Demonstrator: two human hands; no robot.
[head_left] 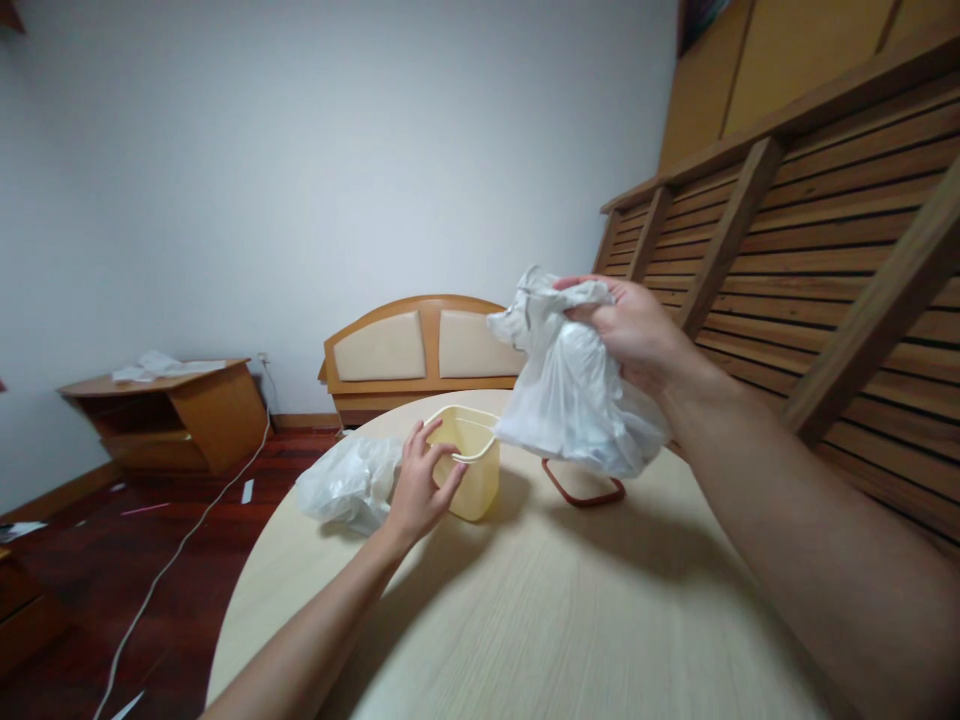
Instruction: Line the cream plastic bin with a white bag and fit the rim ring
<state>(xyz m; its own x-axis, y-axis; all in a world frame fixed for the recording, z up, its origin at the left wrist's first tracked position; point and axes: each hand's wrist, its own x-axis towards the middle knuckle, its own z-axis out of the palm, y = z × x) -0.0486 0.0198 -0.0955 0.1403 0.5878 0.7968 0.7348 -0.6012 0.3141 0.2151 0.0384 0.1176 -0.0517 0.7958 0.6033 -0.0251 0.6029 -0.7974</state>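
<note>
Over the pale round table, I have the left hand half-curled, holding the rim of a yellow container; to its right, my right hand grips the bunched top of a white bag, fingers closed, aloft, partly hiding a red-brown frame; a second bag lies left of the container. A wooden headboard stands far beyond the table.

I hold up a thin white bag, bunched at the top and fat below; I hold a yellow box by its rim; it stands on the table, open on top
</note>
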